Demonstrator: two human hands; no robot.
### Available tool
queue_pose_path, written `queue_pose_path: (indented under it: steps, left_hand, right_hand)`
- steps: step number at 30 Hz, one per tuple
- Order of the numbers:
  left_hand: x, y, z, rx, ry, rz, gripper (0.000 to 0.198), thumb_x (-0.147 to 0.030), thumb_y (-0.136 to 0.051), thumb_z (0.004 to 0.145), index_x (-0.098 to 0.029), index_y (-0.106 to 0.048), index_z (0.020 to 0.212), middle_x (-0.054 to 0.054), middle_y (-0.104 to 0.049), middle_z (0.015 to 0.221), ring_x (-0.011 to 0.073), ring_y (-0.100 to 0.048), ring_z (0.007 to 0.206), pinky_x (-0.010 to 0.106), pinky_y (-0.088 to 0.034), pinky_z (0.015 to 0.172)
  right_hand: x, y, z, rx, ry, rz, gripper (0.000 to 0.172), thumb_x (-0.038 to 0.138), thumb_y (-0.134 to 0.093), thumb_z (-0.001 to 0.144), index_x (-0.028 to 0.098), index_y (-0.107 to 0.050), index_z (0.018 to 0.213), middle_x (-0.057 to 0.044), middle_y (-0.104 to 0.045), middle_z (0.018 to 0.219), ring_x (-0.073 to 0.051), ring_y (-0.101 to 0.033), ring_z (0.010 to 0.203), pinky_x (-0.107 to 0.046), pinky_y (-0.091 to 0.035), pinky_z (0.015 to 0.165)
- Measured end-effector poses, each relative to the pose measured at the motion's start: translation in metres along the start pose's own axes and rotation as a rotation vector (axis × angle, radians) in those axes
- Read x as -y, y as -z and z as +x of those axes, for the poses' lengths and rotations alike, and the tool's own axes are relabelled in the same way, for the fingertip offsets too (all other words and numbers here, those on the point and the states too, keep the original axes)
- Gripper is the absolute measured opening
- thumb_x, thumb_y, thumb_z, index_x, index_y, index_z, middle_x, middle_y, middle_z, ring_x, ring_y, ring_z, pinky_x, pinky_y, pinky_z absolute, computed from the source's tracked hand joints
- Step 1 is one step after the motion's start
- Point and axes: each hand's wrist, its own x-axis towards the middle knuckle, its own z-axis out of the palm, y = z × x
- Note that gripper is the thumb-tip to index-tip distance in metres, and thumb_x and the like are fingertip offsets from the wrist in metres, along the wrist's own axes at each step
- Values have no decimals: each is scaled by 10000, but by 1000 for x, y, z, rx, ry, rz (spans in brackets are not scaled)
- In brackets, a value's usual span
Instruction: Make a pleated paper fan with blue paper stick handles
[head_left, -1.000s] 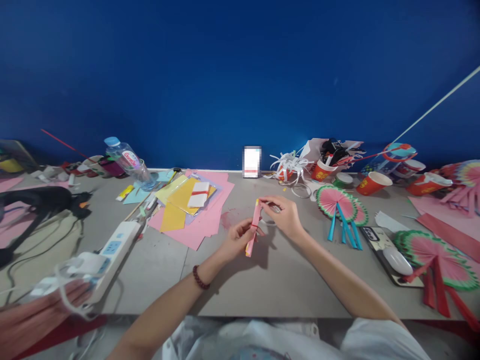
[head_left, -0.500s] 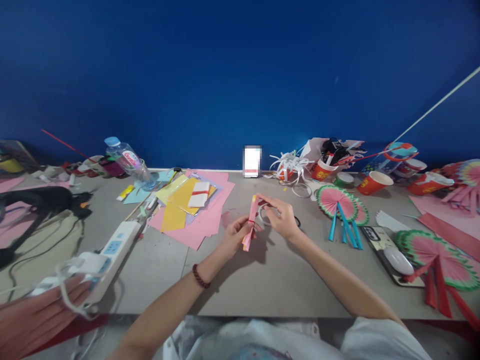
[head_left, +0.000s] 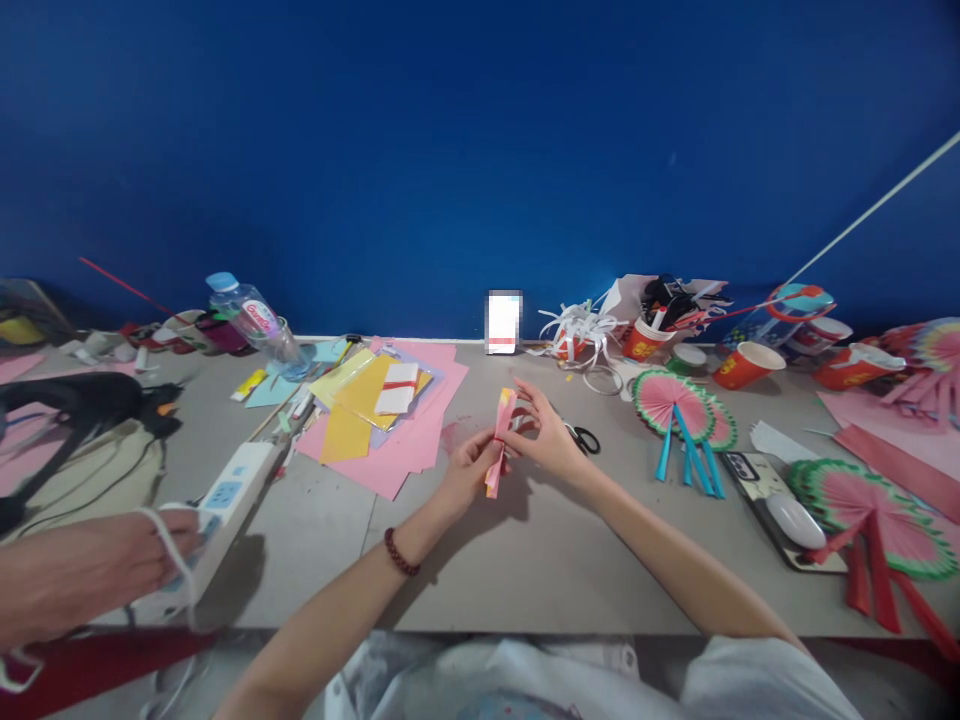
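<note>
A pleated pink paper strip (head_left: 499, 436) with a yellow tip stands nearly upright above the grey table (head_left: 540, 560). A red band runs round its middle. My left hand (head_left: 471, 472) pinches the strip at that band. My right hand (head_left: 544, 437) is closed on the strip's upper half from the right, fingers bent round it. Black-handled scissors (head_left: 583, 437) lie on the table just behind my right hand.
Pink and yellow paper sheets (head_left: 382, 415) lie at centre left, beside a white power strip (head_left: 225, 495) that another person's hand (head_left: 90, 565) touches. Finished pink paper fans (head_left: 679, 405) and a phone (head_left: 780, 510) lie at right. Red paper cups (head_left: 746, 365) and a water bottle (head_left: 255, 322) stand along the back.
My right hand has come in closer to the strip and the scissors now show behind it. The other person's hand at lower left has risen onto the power strip.
</note>
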Motion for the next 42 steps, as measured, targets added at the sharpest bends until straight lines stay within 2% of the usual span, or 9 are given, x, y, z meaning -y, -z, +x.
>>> queue_pose_path:
  steps: [7,11,13,17,21,24,28,32,42]
  left_hand:
    - [2,1,1,-26,59,-40,444,-465,-695,701,-155,-658,1017,8,-618,599,132,-571,552,246,-435,550]
    - [5,4,4,-38,92,-187,435,-402,-696,717,-162,-636,1075,18,-646,634,138,-589,562,262,-461,563]
    - [6,6,6,-73,75,-218,370,-377,-704,711,-158,-655,1005,31,-666,694,137,-597,585,260,-466,570]
    - [6,8,9,-110,54,-264,274,-353,-717,702,-166,-661,894,24,-666,736,128,-591,599,259,-465,583]
    - [7,10,11,-157,16,-282,311,-359,-714,712,-195,-658,970,6,-651,774,129,-597,654,261,-462,636]
    - [8,9,11,-206,-18,-239,372,-424,-675,739,-199,-654,1035,24,-653,858,132,-595,707,265,-462,671]
    - [6,9,10,-237,-42,-229,399,-489,-624,765,-179,-665,1014,25,-645,794,127,-573,676,256,-457,637]
    - [4,13,10,-257,-25,-209,345,-444,-676,736,-169,-666,944,33,-656,825,119,-582,672,228,-441,589]
    - [2,15,13,-323,-47,-150,282,-391,-732,674,-175,-572,758,0,-633,792,117,-578,708,230,-438,648]
  right_hand:
    - [-5,-3,-4,-146,318,-342,687,275,-651,772,279,-307,1367,-128,-417,1328,-238,-528,1083,-386,-523,797]
    - [-8,-1,-8,-282,628,-464,520,246,-631,793,286,-409,1261,-114,-493,1222,-264,-510,1119,-456,-478,889]
    - [-5,1,-10,-280,682,-471,440,182,-577,805,281,-444,1213,-101,-528,1152,-248,-540,1060,-450,-475,883]
    - [4,4,-11,11,683,-520,374,159,-522,783,248,-483,1144,-95,-557,1100,-230,-553,997,-415,-477,842]
    - [7,-4,-13,188,673,-560,481,404,-655,746,211,-474,1147,-134,-555,1152,-268,-527,1049,-437,-448,870]
    - [7,-11,-15,163,600,-501,492,481,-686,722,220,-498,1094,-115,-586,1094,-257,-540,999,-427,-447,861]
    - [10,-14,-17,82,459,-385,237,289,-603,812,234,-540,1033,-79,-596,1029,-216,-549,967,-391,-451,860]
    - [15,-12,-17,72,416,-286,253,178,-544,793,222,-546,1042,-83,-597,1059,-216,-546,1001,-396,-449,873]
    - [11,-7,-10,-14,204,-179,166,279,-576,803,193,-581,945,-42,-648,868,-158,-602,749,-292,-501,685]
